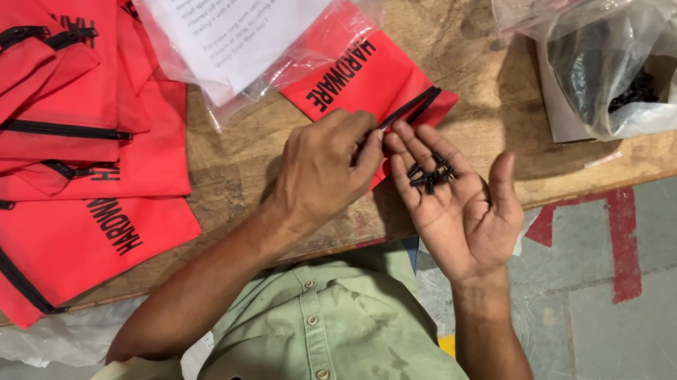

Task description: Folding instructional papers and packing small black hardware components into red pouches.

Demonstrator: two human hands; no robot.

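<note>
On the worn wooden counter (478,67) a red zippered fabric pouch (367,76) lies open-mouthed. The right hand (468,207) cups small black screws (430,176), palm up so none roll off; the left hand (325,170) pinches the pouch's zipper edge, steadying it.

The left hand (325,170) covers the near edge of the red zip pouch (371,76), and its fingertips are hidden from view. The small black screws (430,176) in the right hand (459,206) are too small to count. The red pouch pile (19,127) and the clear bag of black parts (643,67) are cut off by the frame edges.
</note>
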